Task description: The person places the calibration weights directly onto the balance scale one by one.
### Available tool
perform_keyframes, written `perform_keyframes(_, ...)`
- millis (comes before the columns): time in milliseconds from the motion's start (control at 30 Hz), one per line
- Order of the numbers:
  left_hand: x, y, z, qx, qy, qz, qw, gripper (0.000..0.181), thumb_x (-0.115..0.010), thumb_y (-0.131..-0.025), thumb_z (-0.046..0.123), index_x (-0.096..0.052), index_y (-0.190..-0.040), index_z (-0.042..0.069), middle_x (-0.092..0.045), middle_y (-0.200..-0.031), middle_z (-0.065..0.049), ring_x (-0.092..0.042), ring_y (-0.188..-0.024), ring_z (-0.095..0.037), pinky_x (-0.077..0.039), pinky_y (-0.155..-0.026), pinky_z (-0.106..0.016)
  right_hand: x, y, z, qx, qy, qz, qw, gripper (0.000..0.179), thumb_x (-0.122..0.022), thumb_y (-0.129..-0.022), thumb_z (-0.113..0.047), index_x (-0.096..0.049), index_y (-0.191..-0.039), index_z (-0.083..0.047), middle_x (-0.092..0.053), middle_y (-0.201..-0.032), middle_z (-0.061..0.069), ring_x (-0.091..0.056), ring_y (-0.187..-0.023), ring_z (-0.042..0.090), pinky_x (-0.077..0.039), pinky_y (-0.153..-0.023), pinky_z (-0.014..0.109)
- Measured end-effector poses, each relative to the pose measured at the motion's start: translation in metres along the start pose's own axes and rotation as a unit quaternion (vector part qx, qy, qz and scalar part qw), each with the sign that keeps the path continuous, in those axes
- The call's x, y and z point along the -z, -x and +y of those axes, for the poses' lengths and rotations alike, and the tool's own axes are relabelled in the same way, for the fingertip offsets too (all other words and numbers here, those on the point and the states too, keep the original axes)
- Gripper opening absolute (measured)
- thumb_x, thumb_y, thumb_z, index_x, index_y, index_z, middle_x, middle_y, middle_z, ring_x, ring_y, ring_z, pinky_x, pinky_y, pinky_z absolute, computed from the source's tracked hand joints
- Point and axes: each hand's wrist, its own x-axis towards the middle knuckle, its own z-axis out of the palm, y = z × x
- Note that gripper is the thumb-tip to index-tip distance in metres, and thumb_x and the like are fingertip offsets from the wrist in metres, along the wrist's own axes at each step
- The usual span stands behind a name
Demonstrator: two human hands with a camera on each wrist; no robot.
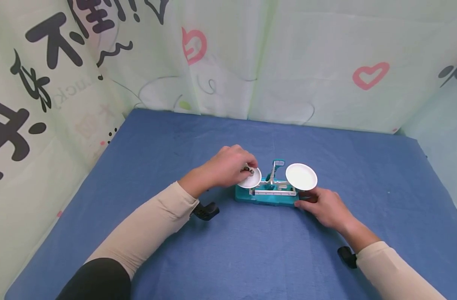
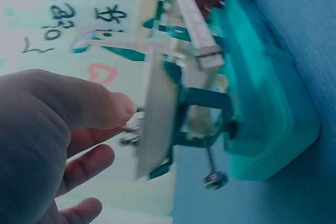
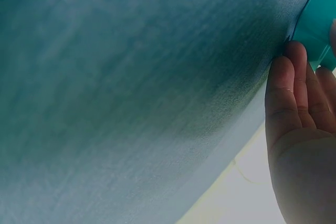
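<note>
A small balance scale with a teal base point(image 1: 267, 201) stands on the blue cloth, carrying a white left pan point(image 1: 251, 181) and a white right pan point(image 1: 301, 176). Over the left pan, my left hand point(image 1: 231, 166) pinches a small metal weight point(image 2: 139, 108) between thumb and finger, though the fingertips are partly hidden. Beside it on that pan are other small metal pieces point(image 2: 128, 141). My right hand point(image 1: 325, 206) grips the right end of the base, its thumb at the front and its fingers behind. In the right wrist view the base point(image 3: 317, 24) shows only partly.
A blue cloth point(image 1: 213, 250) covers the table. Pale printed curtains point(image 1: 307, 62) hang along its back and left side. Below the left pan sticks out a rod with a metal knob point(image 2: 214, 180). Dark wrist devices point(image 1: 207, 211) sit near both sleeves.
</note>
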Motion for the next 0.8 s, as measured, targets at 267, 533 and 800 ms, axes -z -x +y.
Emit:
perform_keyframes(267, 0.016, 0.028, -0.013, 0.041, 0.05, 0.03, 0.9974, 0.027, -0.07, -0.095, 0.017, -0.071, -0.121, 0.012, -0.068, -0.117, 0.0, -0.053, -0.112, -0.021, -0.038, -0.101, -0.045, 0.003, 0.001, -0.002, -0.003, -0.007, -0.001, 1.0, 0.041, -0.077, -0.089, -0.027, -0.069, -0.115, 0.004, -0.074, -0.1, 0.014, -0.07, -0.093, 0.028, -0.053, -0.079, 0.045)
perform_keyframes(533, 0.007, 0.054, -0.038, 0.062, 0.063, 0.032, 0.9956, 0.027, -0.072, -0.093, 0.014, -0.071, -0.119, 0.006, -0.07, -0.115, -0.006, -0.057, -0.112, -0.025, -0.04, -0.102, -0.046, 0.002, 0.001, -0.002, -0.005, -0.007, 0.0, 1.0, 0.038, -0.076, -0.089, -0.025, -0.069, -0.116, 0.002, -0.074, -0.101, 0.012, -0.07, -0.094, 0.028, -0.052, -0.08, 0.043)
perform_keyframes(800, -0.016, 0.069, -0.053, 0.101, 0.059, -0.002, 0.9931, 0.028, -0.072, -0.093, 0.013, -0.07, -0.12, 0.006, -0.069, -0.115, -0.004, -0.057, -0.113, -0.026, -0.042, -0.102, -0.046, 0.0, 0.001, -0.003, -0.008, -0.007, -0.001, 0.9999, 0.038, -0.075, -0.089, -0.025, -0.069, -0.115, 0.003, -0.074, -0.1, 0.012, -0.069, -0.094, 0.028, -0.052, -0.081, 0.045)
